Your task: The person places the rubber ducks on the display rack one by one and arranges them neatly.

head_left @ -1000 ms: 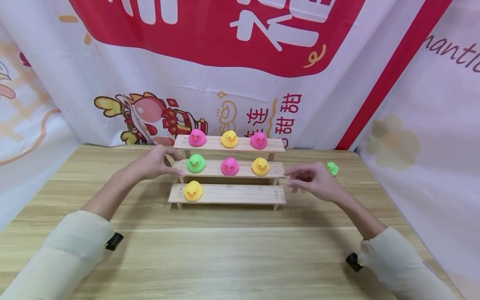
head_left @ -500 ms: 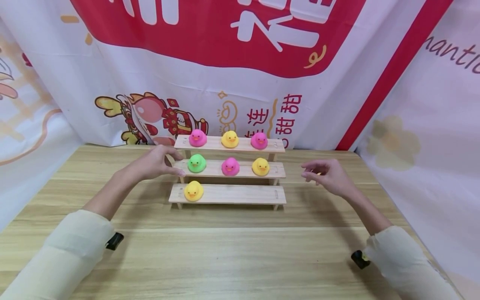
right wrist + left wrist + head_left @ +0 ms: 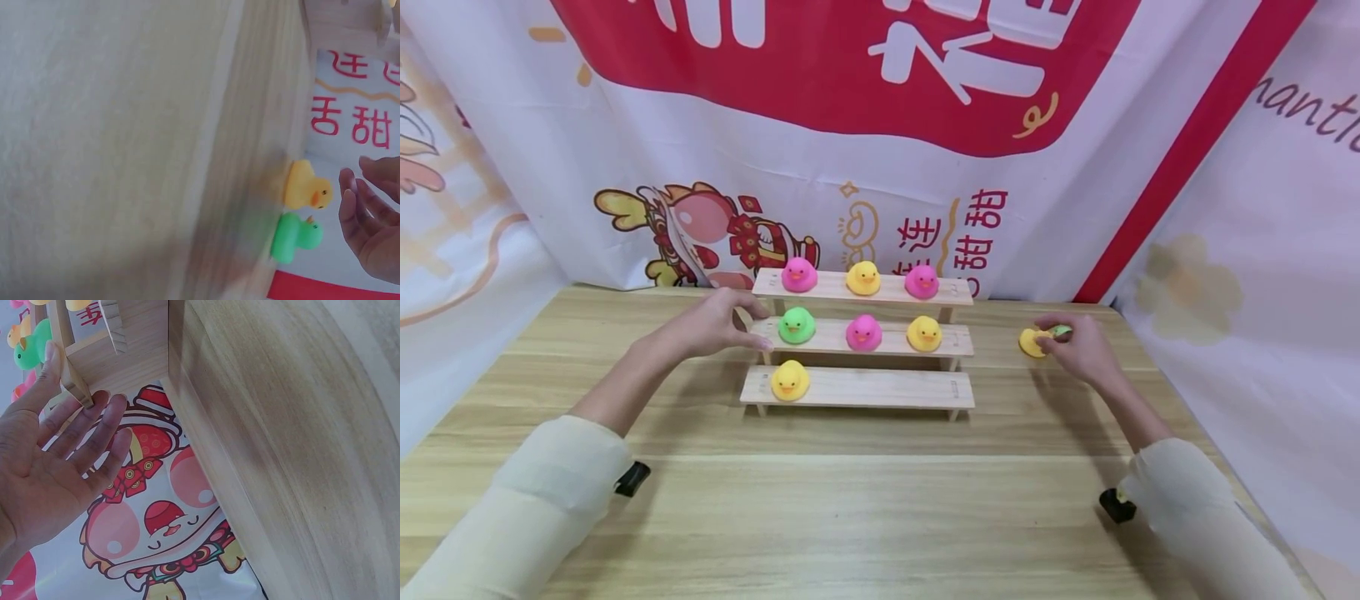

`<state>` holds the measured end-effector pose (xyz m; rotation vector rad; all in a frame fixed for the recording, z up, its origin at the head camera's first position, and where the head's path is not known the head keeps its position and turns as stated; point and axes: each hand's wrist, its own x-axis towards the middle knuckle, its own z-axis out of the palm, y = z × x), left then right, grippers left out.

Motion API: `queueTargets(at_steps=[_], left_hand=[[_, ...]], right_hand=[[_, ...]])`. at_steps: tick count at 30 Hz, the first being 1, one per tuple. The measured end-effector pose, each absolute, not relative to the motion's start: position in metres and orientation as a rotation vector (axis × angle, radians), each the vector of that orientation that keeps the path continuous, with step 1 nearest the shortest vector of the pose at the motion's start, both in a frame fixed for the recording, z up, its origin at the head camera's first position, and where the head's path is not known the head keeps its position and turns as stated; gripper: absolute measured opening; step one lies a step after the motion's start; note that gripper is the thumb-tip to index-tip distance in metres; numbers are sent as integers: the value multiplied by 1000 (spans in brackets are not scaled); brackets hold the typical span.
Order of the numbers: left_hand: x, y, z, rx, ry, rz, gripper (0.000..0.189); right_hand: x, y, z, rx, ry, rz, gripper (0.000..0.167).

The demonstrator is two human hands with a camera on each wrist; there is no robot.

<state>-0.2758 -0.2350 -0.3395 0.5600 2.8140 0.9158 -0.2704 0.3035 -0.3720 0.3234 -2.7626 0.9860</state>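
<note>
My left hand (image 3: 718, 323) holds the left end of the middle tier of a small three-tier wooden shelf (image 3: 895, 387). Its thumb lies at the front edge and the fingers behind, close to a green rubber duck (image 3: 34, 347). Over on the right, my right hand (image 3: 1078, 346) hovers above a yellow rubber duck (image 3: 305, 185) and another green duck (image 3: 295, 236), which stand side by side on the table. A gap shows between the right fingertips and both ducks in the right wrist view.
Pink duck (image 3: 800, 275), yellow duck (image 3: 863, 278) and a second pink one stand on the top tier. Green, pink and yellow share the middle tier. One yellow duck (image 3: 790, 381) sits at the left of the bottom tier. A printed cloth (image 3: 820, 158) hangs behind the table (image 3: 850, 517).
My right hand has moved right, away from the shelf's right end, to over the loose yellow and green ducks. The left hand has kept its place on the shelf.
</note>
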Motion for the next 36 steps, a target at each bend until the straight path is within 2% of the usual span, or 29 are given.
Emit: queueTargets(at_steps=[15,36], left_hand=[[-274,-234,-339,577,2817,909,51],[-274,-235,-339,584,2818,911,51]], right_hand=[[-284,317,-386,302,-2819,983,35],[-291,320,-387,385,-2853,797,26]])
